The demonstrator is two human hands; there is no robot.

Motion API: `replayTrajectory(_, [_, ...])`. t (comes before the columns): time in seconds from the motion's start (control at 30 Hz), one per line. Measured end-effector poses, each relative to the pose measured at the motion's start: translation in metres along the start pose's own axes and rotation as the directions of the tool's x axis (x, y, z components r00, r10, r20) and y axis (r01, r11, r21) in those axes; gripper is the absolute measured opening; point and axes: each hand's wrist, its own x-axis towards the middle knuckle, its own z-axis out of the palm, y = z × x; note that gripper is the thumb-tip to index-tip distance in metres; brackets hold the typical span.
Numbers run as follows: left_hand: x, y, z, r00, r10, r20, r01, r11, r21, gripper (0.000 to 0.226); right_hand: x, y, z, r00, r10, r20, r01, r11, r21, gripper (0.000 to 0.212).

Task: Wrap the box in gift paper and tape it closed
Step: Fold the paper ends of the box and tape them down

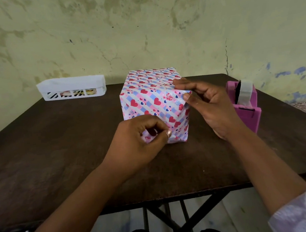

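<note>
Now our left hand (146, 133) pinches the heart-patterned paper-wrapped box (152, 101) at its near bottom corner. Our right hand (205, 107) pinches a fold at its upper right corner. A pink tape dispenser (247, 105) stands right of it on the dark bench (58, 142).

The box (150, 97), wrapped in heart-printed gift paper with pink and blue stripes, stands upright between both hands' fingers; clear tape (181, 94) lies at the right fingertips.

**Open bench to the left, crowded on the right**

Wide bare bench (59, 151) lies left of and in front of the wrapped box (152, 101), which stands mid-bench. A white basket (72, 87) sits at the far left edge against the wall. Right of the box, a pink tape dispenser (243, 104) stands near, leaving a narrow gap filled by the right hand (208, 103)
</note>
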Motion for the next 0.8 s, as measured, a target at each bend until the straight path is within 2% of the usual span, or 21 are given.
replayTrajectory(0.1, [0.002,-0.004,0.006,0.989,0.131,-0.073,-0.106,0.954,0.28,0.017,-0.001,0.0,0.0,1.0,-0.018,-0.01,0.017,0.999,-0.036,0.025])
replayTrajectory(0.2, [0.006,-0.011,0.012,0.943,0.316,-0.101,-0.21,0.804,0.556,0.021,0.0,-0.001,-0.001,0.999,-0.037,0.004,0.037,0.996,-0.081,0.025])
replayTrajectory(0.3, [0.016,-0.013,0.011,0.892,0.436,-0.124,-0.234,0.678,0.697,0.018,0.002,0.001,-0.003,0.999,-0.048,0.021,0.05,0.992,-0.117,0.025])
replayTrajectory(0.4, [0.026,-0.015,0.01,0.881,0.462,-0.101,-0.243,0.626,0.741,0.017,0.003,0.003,-0.004,0.998,-0.058,0.035,0.062,0.99,-0.127,0.026])
replayTrajectory(0.53, [0.034,-0.019,0.012,0.915,0.4,-0.04,-0.253,0.65,0.716,0.032,0.005,0.003,-0.007,0.995,-0.087,0.053,0.093,0.988,-0.126,0.026])
replayTrajectory(0.8, [0.039,-0.025,0.016,0.886,0.446,-0.123,-0.216,0.634,0.742,0.02,0.002,0.004,-0.005,0.993,-0.109,0.055,0.117,0.978,-0.172,0.027])
